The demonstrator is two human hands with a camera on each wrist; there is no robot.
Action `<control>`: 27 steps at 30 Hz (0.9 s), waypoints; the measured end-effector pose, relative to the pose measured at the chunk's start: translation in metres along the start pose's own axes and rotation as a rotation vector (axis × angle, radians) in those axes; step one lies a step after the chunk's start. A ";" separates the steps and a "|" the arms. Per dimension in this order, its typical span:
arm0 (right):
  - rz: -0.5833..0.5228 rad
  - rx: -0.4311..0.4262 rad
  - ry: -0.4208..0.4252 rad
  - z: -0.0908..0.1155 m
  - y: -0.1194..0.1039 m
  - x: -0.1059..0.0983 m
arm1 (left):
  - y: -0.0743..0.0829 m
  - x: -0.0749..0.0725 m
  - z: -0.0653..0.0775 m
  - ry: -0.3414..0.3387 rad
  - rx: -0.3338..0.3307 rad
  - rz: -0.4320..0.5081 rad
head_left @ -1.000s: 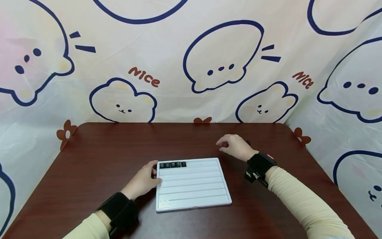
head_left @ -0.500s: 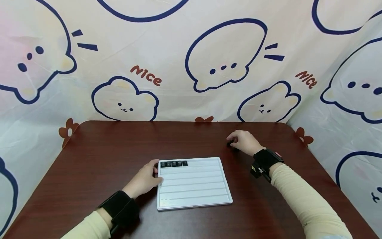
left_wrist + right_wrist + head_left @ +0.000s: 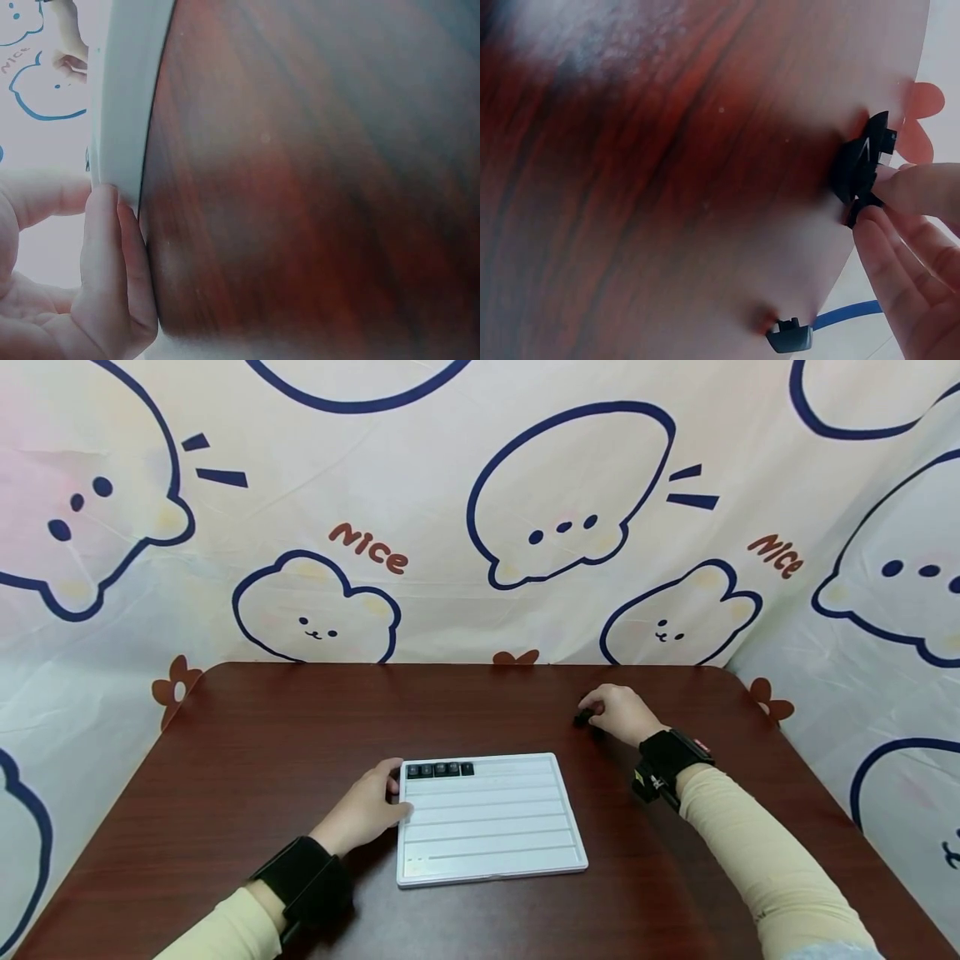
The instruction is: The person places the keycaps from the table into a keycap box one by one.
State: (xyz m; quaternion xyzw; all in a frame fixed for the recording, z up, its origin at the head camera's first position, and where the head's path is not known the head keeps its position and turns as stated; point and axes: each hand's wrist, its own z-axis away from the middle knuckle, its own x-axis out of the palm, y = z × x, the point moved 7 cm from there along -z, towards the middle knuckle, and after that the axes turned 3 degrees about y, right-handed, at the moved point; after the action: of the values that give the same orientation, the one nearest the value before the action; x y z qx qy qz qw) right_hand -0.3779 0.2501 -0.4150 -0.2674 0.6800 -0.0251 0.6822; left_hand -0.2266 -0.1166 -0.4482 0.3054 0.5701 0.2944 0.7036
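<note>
A white ridged tray point(image 3: 491, 827) lies in front of me, with several black keycaps point(image 3: 440, 769) lined up at the left of its top row. My left hand point(image 3: 362, 808) holds the tray's left edge, thumb over the rim; in the left wrist view its fingertips point(image 3: 103, 210) meet the white side wall point(image 3: 124, 97). Farther back on the right, my right hand point(image 3: 626, 714) is at a small dark cluster point(image 3: 583, 718). The right wrist view shows thumb and fingers pinching black keycaps point(image 3: 855, 169), one bearing a white mark.
Another black keycap point(image 3: 790, 336) lies apart from the pinched ones in the right wrist view. The brown wooden table point(image 3: 300, 718) ends at the back against a printed cloth point(image 3: 435, 627), which also hangs along both sides.
My right hand has moved right and slightly back, with its fingers now at the black keycaps. The left hand keeps its hold on the tray, and the row of keycaps looks the same.
</note>
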 end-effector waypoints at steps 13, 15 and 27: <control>0.034 0.017 -0.008 -0.010 0.005 0.009 | 0.000 0.000 0.001 0.003 -0.015 -0.008; 0.035 0.023 -0.014 -0.010 0.005 0.010 | 0.000 0.000 0.001 0.000 -0.017 -0.006; 0.024 0.055 -0.054 -0.013 0.004 0.010 | -0.001 0.000 0.000 0.005 -0.016 -0.008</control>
State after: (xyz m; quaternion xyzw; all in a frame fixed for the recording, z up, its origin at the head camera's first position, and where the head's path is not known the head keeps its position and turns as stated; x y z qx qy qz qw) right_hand -0.3906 0.2453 -0.4249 -0.2408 0.6637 -0.0284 0.7076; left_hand -0.2262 -0.1175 -0.4490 0.2966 0.5708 0.2969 0.7058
